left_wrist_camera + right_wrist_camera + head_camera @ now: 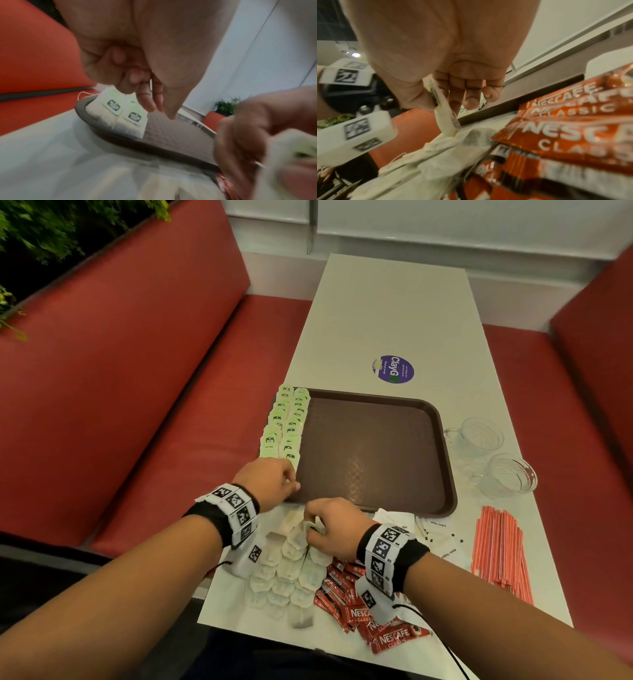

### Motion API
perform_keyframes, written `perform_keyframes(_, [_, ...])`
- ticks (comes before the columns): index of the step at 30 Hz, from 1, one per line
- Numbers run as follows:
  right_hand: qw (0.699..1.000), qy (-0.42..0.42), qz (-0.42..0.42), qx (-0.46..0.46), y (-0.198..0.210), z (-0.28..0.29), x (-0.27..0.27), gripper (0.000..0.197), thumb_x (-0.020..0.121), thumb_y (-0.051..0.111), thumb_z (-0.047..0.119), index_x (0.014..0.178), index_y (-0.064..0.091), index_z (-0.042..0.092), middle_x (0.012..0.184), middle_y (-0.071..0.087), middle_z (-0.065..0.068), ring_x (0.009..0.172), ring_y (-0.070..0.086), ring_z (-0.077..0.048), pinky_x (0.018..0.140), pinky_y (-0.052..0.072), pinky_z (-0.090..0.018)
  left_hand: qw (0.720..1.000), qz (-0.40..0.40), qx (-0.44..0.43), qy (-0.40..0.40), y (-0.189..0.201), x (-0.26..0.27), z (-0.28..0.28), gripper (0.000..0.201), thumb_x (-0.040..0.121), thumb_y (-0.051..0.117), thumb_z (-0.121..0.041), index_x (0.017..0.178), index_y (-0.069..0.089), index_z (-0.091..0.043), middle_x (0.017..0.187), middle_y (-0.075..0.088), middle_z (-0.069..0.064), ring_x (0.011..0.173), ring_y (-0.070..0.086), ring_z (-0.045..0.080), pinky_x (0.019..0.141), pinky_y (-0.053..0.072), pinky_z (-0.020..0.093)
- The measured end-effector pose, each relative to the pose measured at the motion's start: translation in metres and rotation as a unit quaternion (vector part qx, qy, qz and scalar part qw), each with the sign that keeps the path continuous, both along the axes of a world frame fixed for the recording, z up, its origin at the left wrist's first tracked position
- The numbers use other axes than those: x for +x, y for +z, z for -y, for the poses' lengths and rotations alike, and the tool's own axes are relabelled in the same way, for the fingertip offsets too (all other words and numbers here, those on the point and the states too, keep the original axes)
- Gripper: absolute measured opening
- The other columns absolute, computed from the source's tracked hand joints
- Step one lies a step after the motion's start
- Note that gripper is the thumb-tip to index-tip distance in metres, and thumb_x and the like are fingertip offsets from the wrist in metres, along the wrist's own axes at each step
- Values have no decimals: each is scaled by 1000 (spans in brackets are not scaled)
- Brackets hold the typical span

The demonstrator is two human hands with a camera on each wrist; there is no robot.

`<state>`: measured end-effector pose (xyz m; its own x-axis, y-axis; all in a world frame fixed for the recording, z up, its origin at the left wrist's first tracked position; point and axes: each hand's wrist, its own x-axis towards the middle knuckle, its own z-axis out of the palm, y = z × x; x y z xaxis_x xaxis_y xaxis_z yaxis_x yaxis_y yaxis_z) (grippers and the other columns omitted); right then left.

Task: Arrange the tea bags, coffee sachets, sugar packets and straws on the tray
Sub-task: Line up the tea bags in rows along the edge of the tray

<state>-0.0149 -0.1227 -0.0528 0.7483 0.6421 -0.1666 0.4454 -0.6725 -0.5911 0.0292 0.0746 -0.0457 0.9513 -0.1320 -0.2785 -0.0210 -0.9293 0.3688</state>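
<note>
The brown tray (376,446) lies mid-table, with two columns of green-tagged tea bags (287,422) along its left edge. My left hand (294,483) hovers at the tray's near-left corner. Its thumb and forefinger point down just above the nearest two tea bags (120,112) and hold nothing. My right hand (310,529) is over the loose tea bag pile (287,570) in front of the tray. It pinches one tea bag (447,121) between thumb and forefinger, lifted off the pile. Red Nescafe sachets (363,614), white sugar packets (442,539) and red straws (500,553) lie on the table at the near right.
Two clear glass cups (479,436) (510,474) stand right of the tray. A purple round sticker (393,369) marks the table beyond it. Red bench seats (137,371) flank the narrow white table, whose near edge is close under my forearms.
</note>
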Motion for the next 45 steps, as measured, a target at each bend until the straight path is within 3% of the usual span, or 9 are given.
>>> perform_keyframes(5, [995,-80,-32,49,-2,6,0,13,84,59,22,76,54,14,72,61,2,69,56,-19,64,47,-34,975,-93,-8,-200,-4,-36,-10,27,81,74,-42,107,69,-37,109,65,-18,100,58,4,88,47,25])
perform_keyframes(8, [991,-107,-52,65,-1,8,-3,18,84,55,17,69,44,19,76,67,-1,69,57,-21,63,47,-35,965,-123,5,-230,-14,-46,-7,37,76,77,-40,112,68,-39,119,65,-20,105,60,4,92,49,27])
perform_keyframes(13, [990,-104,-74,64,2,7,-4,29,85,58,15,73,33,23,63,42,1,56,31,-14,54,30,-30,959,-86,22,-269,-9,-45,-3,21,88,67,-35,108,72,-37,114,70,-16,102,65,9,87,51,31])
perform_keyframes(18, [994,-68,-74,39,3,9,-2,24,83,70,33,96,51,27,82,64,-2,64,54,-18,60,44,-32,973,12,-23,-228,9,-38,-3,18,94,62,-34,108,73,-34,101,72,-10,92,64,9,79,46,23])
perform_keyframes(22, [992,-97,-26,72,8,10,6,13,87,66,34,90,60,23,78,65,3,71,59,-15,66,50,-34,973,64,-98,-201,32,-32,0,12,94,64,-32,101,74,-31,92,71,-13,81,60,2,74,45,22])
perform_keyframes(27, [987,-122,-2,108,18,14,17,12,93,65,27,83,58,26,69,58,11,61,51,-3,58,38,-20,969,126,-157,-142,49,-24,5,8,94,66,-27,96,73,-28,73,61,-29,68,52,-8,64,38,11])
perform_keyframes(35, [968,-199,-25,154,17,18,49,8,93,68,29,98,66,24,80,64,11,71,57,-6,63,42,-24,965,43,-257,-16,24,-2,15,33,83,78,-29,104,54,-34,85,70,-8,66,57,8,64,48,25])
perform_keyframes(40, [985,-124,-61,-103,14,30,74,32,87,70,48,109,66,25,105,66,5,94,62,-15,82,53,-32,968,81,-203,121,24,72,12,28,81,80,-30,89,54,-24,84,64,-10,71,60,9,61,48,25])
perform_keyframes(45, [967,-31,-125,-219,7,43,75,37,80,78,46,112,72,27,110,69,6,98,64,-16,86,55,-35,990,43,-91,96,11,162,15,24,78,82,-33,76,59,-28,89,68,-7,82,62,12,70,50,27])
